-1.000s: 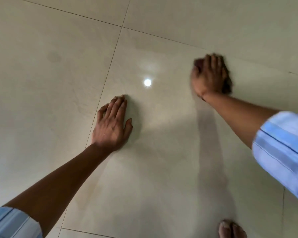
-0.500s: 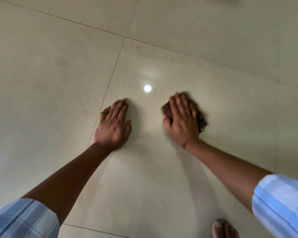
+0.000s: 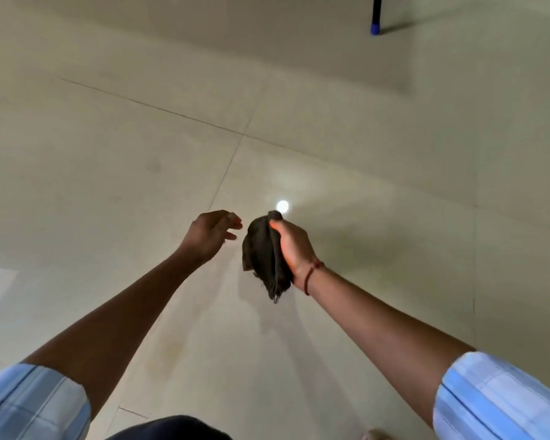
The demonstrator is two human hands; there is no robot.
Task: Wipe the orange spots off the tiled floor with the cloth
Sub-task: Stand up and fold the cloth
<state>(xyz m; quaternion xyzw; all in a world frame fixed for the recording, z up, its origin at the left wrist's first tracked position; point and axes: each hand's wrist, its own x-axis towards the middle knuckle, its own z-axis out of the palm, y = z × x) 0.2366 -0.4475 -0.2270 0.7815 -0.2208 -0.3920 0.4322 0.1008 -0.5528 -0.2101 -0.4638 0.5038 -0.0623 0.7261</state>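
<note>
Both hands are raised above the tiled floor, over the tile just right of a grout line and near a bright round reflection. The right hand is closed around a dark bunched cloth, thumb pressed on its top edge, the rest of the fabric hanging down toward the wrist. Just beside it, not touching, the left hand holds nothing, its fingers loosely curled and half open toward the cloth.

One head-worn view – looking forward and down past both forearms onto the tiled floor
</note>
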